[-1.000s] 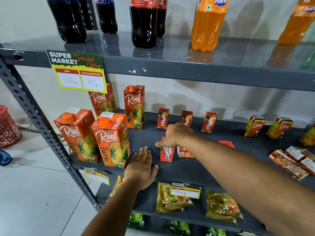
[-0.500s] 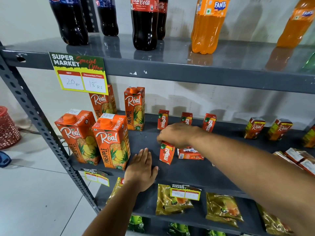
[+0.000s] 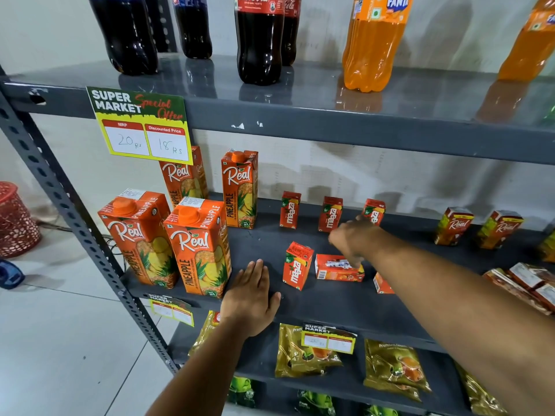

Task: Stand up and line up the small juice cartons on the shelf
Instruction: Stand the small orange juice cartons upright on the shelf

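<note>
Red Maaza carton (image 3: 297, 265), seemingly upright.

Three small red Maaza cartons stand upright in a row at the back of the dark grey shelf (image 3: 330, 298): one on the left (image 3: 290, 209), one in the middle (image 3: 329, 214), and one on the right (image 3: 374, 211), partly hidden. Nearer the front a fourth Maaza carton (image 3: 297, 265) stands upright, slightly turned. Just beside it a fifth carton (image 3: 338, 268) lies flat on its side, and a sixth (image 3: 382, 284), mostly hidden, lies further right.
</note>
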A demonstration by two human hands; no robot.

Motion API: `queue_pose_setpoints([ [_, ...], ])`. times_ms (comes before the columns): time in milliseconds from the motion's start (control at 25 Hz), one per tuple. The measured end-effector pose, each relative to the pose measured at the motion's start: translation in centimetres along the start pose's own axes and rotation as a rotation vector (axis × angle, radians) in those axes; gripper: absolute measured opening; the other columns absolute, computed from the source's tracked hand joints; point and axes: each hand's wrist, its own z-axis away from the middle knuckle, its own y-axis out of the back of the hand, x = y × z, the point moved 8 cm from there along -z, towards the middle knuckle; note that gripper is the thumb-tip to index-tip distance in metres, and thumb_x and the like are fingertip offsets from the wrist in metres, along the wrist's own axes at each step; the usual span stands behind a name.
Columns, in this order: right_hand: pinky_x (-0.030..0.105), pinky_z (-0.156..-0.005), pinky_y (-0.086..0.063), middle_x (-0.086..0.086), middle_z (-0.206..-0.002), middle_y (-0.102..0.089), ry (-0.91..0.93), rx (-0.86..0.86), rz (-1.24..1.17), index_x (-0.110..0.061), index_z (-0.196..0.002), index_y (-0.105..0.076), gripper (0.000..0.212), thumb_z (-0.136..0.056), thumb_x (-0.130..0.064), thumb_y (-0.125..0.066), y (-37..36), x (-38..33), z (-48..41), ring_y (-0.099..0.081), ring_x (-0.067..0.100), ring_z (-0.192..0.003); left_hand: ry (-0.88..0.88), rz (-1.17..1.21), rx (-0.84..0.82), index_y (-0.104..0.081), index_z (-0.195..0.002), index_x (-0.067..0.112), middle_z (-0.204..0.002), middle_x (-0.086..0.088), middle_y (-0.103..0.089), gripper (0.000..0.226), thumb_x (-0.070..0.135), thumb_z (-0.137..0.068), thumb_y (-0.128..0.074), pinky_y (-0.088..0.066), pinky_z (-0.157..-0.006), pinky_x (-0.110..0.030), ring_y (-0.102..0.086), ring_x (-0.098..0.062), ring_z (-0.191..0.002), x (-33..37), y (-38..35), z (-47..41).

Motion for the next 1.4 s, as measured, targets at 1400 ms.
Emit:
queue_pose_setpoints([
  [1400,0.034,-0.061,-0.049,0.007,-0.094,-0.065,0.113,0.232,-0.249,-0.013,-0.101,-0.062,0.042,-0.083,-0.051,-0.061,1.5,1.4,3.2,-0.061,0.024,-0.079,0.011,0.008,0.030,-0.017,-0.149,0.003,-0.160,-0.012,-0.013,0.085,0.058,-0.086,-0.003,-0.006,-0.117,-0.036,-0.010,-0.025,-0.148,-0.1,-0.3,-0.1],
])
